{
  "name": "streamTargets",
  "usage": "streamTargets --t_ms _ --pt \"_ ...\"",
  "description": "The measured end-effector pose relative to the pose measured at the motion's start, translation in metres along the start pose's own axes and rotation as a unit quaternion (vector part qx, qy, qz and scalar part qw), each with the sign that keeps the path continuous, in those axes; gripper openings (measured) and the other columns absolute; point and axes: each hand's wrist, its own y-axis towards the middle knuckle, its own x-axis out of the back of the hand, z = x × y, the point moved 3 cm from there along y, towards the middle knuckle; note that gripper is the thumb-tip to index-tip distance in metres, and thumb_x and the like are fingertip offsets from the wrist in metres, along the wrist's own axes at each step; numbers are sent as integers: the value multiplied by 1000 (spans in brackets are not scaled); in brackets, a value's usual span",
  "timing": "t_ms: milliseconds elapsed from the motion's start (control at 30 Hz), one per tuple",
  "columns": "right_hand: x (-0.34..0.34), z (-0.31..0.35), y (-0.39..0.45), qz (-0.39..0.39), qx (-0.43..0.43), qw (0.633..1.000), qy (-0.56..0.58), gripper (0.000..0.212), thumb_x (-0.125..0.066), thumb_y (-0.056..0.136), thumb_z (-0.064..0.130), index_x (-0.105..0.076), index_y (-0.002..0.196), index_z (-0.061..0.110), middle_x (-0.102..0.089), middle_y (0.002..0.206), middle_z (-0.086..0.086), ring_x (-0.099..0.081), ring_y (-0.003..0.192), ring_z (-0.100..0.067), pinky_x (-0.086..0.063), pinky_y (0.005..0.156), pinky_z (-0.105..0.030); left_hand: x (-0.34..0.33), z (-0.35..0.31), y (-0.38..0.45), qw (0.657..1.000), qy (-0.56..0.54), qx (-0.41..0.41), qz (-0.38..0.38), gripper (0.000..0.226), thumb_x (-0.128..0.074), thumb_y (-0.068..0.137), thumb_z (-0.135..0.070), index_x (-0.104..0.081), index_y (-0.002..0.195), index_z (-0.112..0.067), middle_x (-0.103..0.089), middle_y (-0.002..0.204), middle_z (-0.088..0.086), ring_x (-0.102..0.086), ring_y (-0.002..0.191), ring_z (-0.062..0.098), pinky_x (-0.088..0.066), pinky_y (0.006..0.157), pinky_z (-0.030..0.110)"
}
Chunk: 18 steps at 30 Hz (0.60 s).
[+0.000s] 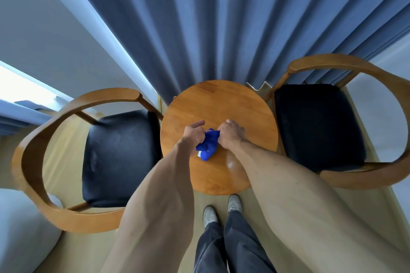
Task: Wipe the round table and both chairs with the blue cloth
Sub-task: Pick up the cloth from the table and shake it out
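1 round desk [221,99] | 2 chairs: left chair [119,157], right chair [317,124] | 1 blue cloth [207,145], bunched above desk centre, long axis running near-to-far, far end up | left hand [194,134] and right hand [230,134]: fingers of both pinching the cloth's top corners

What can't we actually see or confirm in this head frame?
- Cloth: bunched between left hand and right hand; its full size and whether it touches the table are unclear.
- Fingertips: curled into the cloth, grip detail hidden.
- Table near edge: partly covered by both forearms.
- Left chair: front of seat hidden by the left forearm.
- Right chair: outer armrest cut off by the frame edge.
- Dust or wiped areas: not discernible.
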Motion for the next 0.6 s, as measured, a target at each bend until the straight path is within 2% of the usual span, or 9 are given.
streamTargets --t_ms 67,133,200,233,300,367,433,500,600 --pt "-7 1 -3 -20 -6 999 -26 25 -59 92 17 -64 117 20 -54 131 2 -33 140 -21 -32 110 -44 3 -4 -2 993 105 -45 -34 53 -38 85 -1 -59 128 -25 -65 104 5 -62 90 24 -53 73 32" --pt "-12 5 -7 -28 -1 999 -33 20 -56 93 16 -62 112 18 -63 121 1 -36 140 -20 -27 113 -43 5 -8 -5 962 249 -96 -47 48 -43 85 -4 -62 125 -22 -62 110 5 -61 95 25 -49 72 29" --pt "-10 6 -13 -34 1 999 -42 19 -50 93 17 -60 110 19 -67 110 -1 -54 118 -21 -28 110 -42 9 -7 -4 934 336 -110 -47 39 -46 81 -6 -71 109 -17 -65 103 3 -61 90 24 -50 69 29" --pt "-8 6 -15 -35 8 998 -47 20 -47 94 16 -58 111 18 -67 108 -2 -59 108 -22 -30 106 -41 12 -5 -2 925 363 -104 -45 33 -47 80 -7 -73 99 -14 -66 95 4 -60 82 23 -50 64 29" --pt "0 4 -16 -29 21 997 -61 20 -45 96 15 -55 114 16 -66 107 -5 -61 101 -25 -35 96 -40 21 1 0 903 420 -85 -44 25 -48 81 -12 -71 88 -14 -66 85 4 -60 73 23 -49 59 30" --pt "9 1 -14 -31 25 996 -74 17 -51 98 24 -56 112 16 -65 104 -4 -61 99 -25 -37 91 -38 30 3 1 885 453 -88 -65 28 -44 85 -13 -70 93 -19 -65 87 3 -61 78 24 -49 63 32" --pt "17 1 -11 -20 21 997 -77 20 -63 93 32 -59 106 18 -60 90 0 -57 89 -22 -37 90 -37 36 1 0 880 449 -102 -121 30 -41 87 -11 -68 98 -21 -64 89 2 -58 80 25 -45 65 33" --pt "21 4 -10 -2 23 996 -82 21 -71 86 24 -61 104 20 -60 89 2 -57 90 -21 -37 87 -36 37 -4 0 881 424 -118 -172 28 -39 89 -12 -63 101 -19 -61 91 4 -54 81 26 -42 68 34" --pt "26 6 -7 -5 30 997 -76 25 -60 86 9 -62 109 21 -66 104 -1 -60 106 -22 -39 98 -36 34 -9 -2 888 392 -138 -196 15 -37 95 -17 -51 101 -16 -57 86 4 -52 78 26 -41 68 36"
